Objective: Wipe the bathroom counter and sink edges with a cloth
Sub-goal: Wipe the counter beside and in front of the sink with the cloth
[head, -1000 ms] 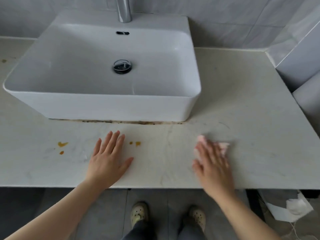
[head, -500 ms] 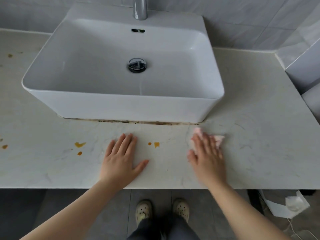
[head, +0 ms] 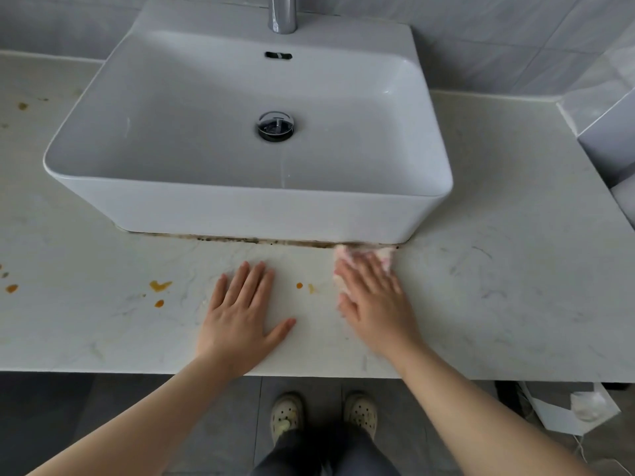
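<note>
Head view of counter wiping. The right hand [head: 372, 297] lies flat, fingers straight and close together, pressing a pink cloth [head: 385, 254] onto the counter [head: 498, 286]. The cloth's far edge meets the dark seam [head: 240, 239] under the sink [head: 240, 214], near its right front corner. The left hand [head: 240, 321] rests palm-down beside it, fingers slightly apart, thumb out. Because the cloth is pressed rather than gripped, it may bunch against the sink base or slip from under the fingers. A light pass may only smear the orange spots [head: 304, 286] between the hands. The left hand blocks a leftward sweep. Open counter lies to the right, and the front edge runs close under both wrists.
</note>
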